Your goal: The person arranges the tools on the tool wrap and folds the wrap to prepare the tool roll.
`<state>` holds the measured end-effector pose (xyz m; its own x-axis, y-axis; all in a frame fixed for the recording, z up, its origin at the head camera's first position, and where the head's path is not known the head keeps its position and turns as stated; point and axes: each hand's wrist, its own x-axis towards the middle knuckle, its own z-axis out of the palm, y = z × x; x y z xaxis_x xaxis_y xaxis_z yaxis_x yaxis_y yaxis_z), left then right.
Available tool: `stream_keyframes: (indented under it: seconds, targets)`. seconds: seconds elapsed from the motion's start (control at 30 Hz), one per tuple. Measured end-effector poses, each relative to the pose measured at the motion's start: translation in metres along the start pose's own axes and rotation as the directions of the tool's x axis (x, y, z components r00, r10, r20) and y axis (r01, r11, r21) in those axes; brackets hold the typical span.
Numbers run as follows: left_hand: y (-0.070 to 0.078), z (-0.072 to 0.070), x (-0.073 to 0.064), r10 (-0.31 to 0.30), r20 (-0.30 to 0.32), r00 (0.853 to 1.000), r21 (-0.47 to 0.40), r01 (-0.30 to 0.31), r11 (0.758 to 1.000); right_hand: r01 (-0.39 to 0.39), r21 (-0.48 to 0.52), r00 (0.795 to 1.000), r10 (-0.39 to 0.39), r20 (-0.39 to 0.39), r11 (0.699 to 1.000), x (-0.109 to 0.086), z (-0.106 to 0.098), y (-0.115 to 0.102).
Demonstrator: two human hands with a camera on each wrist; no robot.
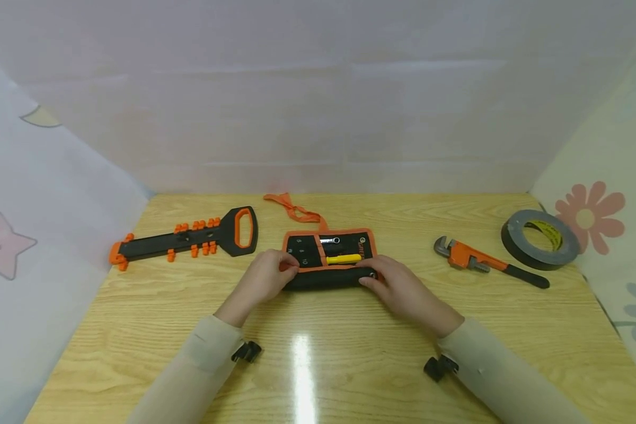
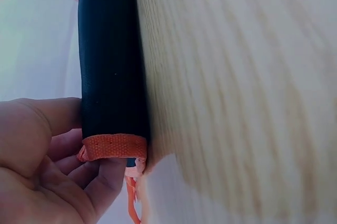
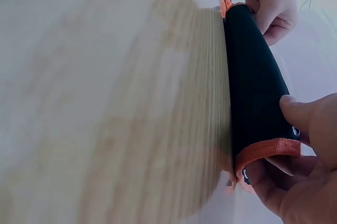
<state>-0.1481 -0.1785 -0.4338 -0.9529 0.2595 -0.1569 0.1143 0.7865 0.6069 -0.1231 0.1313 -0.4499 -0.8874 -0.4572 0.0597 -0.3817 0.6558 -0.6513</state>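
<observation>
A black fabric tool roll (image 1: 325, 280) with orange trim lies on the table, its near part folded over into a thick flap. My left hand (image 1: 267, 275) pinches the left end of the fold, its fingertips at the orange edge. At the other end, my right hand (image 1: 401, 290) grips the fold with the thumb on the near side, beside a metal eyelet. Above the fold, a wrench's ring end (image 1: 336, 240) and a yellow handle (image 1: 344, 258) show in the roll. In the right wrist view, right fingers reach inside the orange-edged end (image 3: 271, 149).
An orange tie strap (image 1: 295, 209) trails from the roll's far edge. To the left lies a black rack with orange clips (image 1: 159, 245) and a loop handle. An orange pipe wrench (image 1: 471, 257) and a roll of grey tape (image 1: 516, 238) lie to the right. Fabric walls surround the table.
</observation>
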Motion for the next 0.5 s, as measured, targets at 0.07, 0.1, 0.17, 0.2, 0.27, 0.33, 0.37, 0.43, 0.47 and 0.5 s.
stream_keyframes:
  seconds: [0.07,0.1,0.17,0.2,0.27,0.33,0.37,0.43,0.47,0.5]
  targets:
    - [-0.0011,0.0005,-0.0005,0.007,-0.008,1.0,-0.009,-0.007,1.0,-0.006,-0.003,1.0,0.006,0.0,1.0,0.0018,0.0004,0.001]
    - [-0.0016,0.0007,-0.0009,0.014,-0.014,1.0,-0.011,-0.015,1.0,-0.005,-0.006,1.0,0.005,-0.002,1.0,0.0024,0.0007,0.0013]
    - [-0.0023,0.0006,-0.0023,0.034,-0.028,0.999,-0.001,-0.034,0.999,-0.001,-0.011,1.0,0.001,-0.007,1.0,0.0037,0.0014,0.0017]
    - [-0.003,0.0003,-0.0031,0.055,-0.039,0.998,0.013,-0.055,0.998,0.002,-0.012,1.0,-0.002,-0.011,1.0,0.0042,0.002,0.0021]
    - [-0.0043,-0.0008,-0.0051,0.114,-0.055,0.992,0.054,-0.111,0.992,0.007,-0.014,1.0,-0.007,-0.016,1.0,0.0049,0.0028,0.0025]
    - [-0.0053,-0.0028,-0.0071,0.185,-0.044,0.982,0.101,-0.18,0.978,0.011,-0.016,1.0,-0.011,-0.016,1.0,0.0056,0.0032,0.0025]
    - [-0.0061,-0.0036,-0.0079,0.232,-0.027,0.972,0.134,-0.226,0.965,0.011,-0.019,1.0,-0.011,-0.015,1.0,0.0057,0.0032,0.0025]
    - [-0.0074,-0.0045,-0.009,0.301,0.032,0.953,0.178,-0.301,0.937,0.009,-0.022,1.0,-0.009,-0.015,1.0,0.0061,0.0028,0.0021]
    - [-0.008,-0.0046,-0.0092,0.322,0.069,0.944,0.189,-0.329,0.925,0.007,-0.023,1.0,-0.007,-0.015,1.0,0.0063,0.0025,0.0018]
    - [-0.0088,-0.0046,-0.0092,0.335,0.103,0.936,0.194,-0.35,0.917,0.007,-0.026,1.0,-0.007,-0.017,1.0,0.0065,0.0022,0.0015]
